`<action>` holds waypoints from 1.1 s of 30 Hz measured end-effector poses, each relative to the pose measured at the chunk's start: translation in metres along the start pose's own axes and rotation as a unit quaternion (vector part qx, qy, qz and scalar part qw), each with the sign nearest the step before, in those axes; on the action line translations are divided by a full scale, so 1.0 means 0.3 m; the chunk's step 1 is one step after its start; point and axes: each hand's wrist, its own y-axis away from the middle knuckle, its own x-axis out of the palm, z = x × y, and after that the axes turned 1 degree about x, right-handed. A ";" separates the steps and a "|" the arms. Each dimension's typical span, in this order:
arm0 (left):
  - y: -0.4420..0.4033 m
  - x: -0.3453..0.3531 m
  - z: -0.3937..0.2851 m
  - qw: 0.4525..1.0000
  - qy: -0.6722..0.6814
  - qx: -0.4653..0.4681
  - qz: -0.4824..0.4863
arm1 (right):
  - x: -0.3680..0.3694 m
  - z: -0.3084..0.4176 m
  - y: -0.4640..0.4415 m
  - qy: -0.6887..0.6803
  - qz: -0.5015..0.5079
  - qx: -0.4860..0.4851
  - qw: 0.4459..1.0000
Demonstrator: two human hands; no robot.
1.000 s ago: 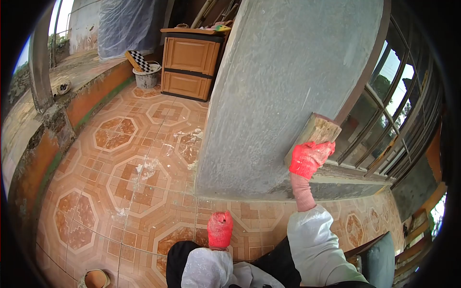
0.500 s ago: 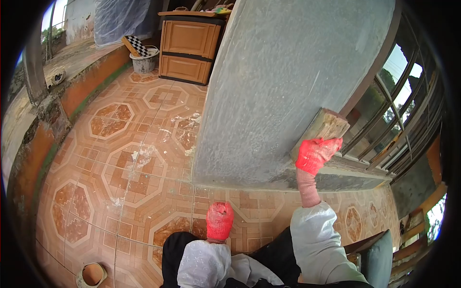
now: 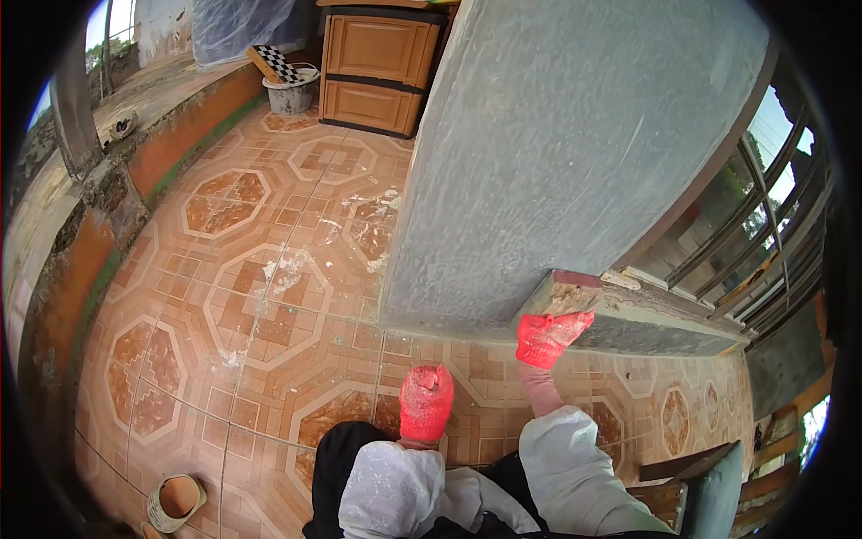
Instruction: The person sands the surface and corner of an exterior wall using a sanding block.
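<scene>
Red gloves cover both hands. My right hand grips a wooden block, whose face lies against the lower part of the grey wall, near its bottom edge. Below and left of it, my left hand is closed in a fist above my lap, away from the wall. Whatever the left fist may hold is hidden inside the fingers.
A brown drawer cabinet and a bucket with a checkered board stand at the upper left. A shoe lies on the tiled floor. A barred window is at right.
My right hand and the wooden block have moved down the wall and slightly left, toward its bottom edge. The left hand stays in a fist. The camera view has shifted a little.
</scene>
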 end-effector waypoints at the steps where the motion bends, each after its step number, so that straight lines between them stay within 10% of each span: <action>1: 0.004 0.010 -0.003 1.000 -0.001 -0.008 0.001 | 0.005 -0.041 -0.020 0.003 0.008 -0.001 1.000; 7: -0.011 0.013 -0.024 1.000 0.015 0.019 -0.017 | 0.031 -0.221 -0.094 0.275 0.116 -0.213 0.930; 12: -0.018 0.005 -0.038 0.998 0.023 -0.055 -0.015 | 0.026 0.050 0.197 -0.116 0.046 0.086 0.988; 20: -0.014 0.028 0.001 1.000 0.007 0.003 -0.016 | 0.080 -0.445 0.306 -0.024 0.217 0.144 0.965; 25: -0.015 0.023 -0.039 1.000 0.011 -0.028 -0.004 | 0.039 -0.004 0.100 -0.076 0.021 0.142 0.987; 31: -0.011 0.004 -0.051 0.987 -0.021 -0.121 0.099 | -0.006 -0.203 0.447 -0.101 0.147 0.188 0.966; 33: -0.001 0.034 -0.027 1.000 -0.013 -0.022 0.016 | 0.017 -0.219 0.325 -0.053 0.124 0.162 0.978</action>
